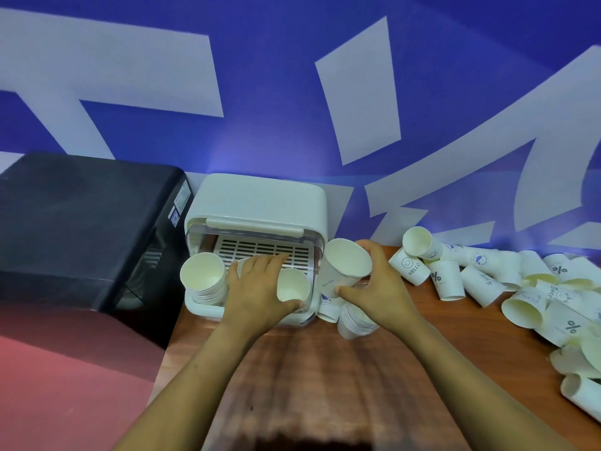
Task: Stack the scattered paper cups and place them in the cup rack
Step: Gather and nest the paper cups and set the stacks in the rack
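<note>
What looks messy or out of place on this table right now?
The loose paper cups on the right side of the wooden table lie tipped over in a jumbled heap, unstacked. By contrast, one neat stack stands upright in the white cup rack.

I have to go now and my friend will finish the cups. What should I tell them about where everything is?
Left hand: at the front of the white cup rack, thumb against a cup there.
Right hand: holding a cup tilted just right of the rack, above a short stack on the table.
Done: one tall stack stands in the rack's left side.
Left: a big pile of loose cups lies scattered on the right of the table. Stack them and move the stacks into the rack.
</note>
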Demonstrator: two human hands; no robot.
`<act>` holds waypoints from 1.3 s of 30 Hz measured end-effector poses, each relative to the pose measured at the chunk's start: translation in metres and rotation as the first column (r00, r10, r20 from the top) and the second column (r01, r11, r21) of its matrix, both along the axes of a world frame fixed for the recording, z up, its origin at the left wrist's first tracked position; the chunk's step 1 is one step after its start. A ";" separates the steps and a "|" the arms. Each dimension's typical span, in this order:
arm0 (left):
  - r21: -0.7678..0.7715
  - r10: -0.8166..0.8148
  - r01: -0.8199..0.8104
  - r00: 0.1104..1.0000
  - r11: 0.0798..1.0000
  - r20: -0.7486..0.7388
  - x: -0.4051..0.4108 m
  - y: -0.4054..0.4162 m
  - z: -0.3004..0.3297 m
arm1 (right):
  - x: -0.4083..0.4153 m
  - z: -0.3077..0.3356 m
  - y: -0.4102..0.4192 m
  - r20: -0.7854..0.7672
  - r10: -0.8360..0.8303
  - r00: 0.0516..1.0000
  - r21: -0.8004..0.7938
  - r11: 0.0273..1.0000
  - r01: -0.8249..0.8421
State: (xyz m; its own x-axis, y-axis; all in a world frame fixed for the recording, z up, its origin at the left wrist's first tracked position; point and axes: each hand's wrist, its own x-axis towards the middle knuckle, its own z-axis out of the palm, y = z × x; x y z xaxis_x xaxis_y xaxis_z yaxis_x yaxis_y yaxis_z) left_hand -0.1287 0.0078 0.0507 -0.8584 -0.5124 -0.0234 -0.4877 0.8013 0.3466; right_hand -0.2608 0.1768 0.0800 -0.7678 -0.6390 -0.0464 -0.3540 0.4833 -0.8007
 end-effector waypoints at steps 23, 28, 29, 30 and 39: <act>0.099 0.037 -0.020 0.984 0.995 -0.176 0.041 -0.013 0.009 | 0.028 -0.016 -0.040 -0.281 0.159 0.946 0.378 0.925 -0.043; 0.094 -0.007 0.023 0.986 0.995 -0.166 0.036 -0.004 0.010 | 0.023 -0.006 -0.019 -0.289 0.162 0.944 0.339 0.939 -0.058; 0.095 -0.009 0.025 0.986 0.995 -0.164 0.035 -0.001 0.010 | 0.022 -0.004 -0.015 -0.290 0.159 0.944 0.338 0.939 -0.055; 0.090 -0.010 0.025 0.987 0.996 -0.163 0.033 0.003 0.012 | 0.020 -0.004 -0.010 -0.293 0.156 0.943 0.339 0.939 -0.050; 0.069 0.008 -0.002 0.995 0.998 -0.096 0.025 0.011 0.019 | 0.022 0.007 0.001 -0.329 0.274 0.904 0.378 0.915 -0.140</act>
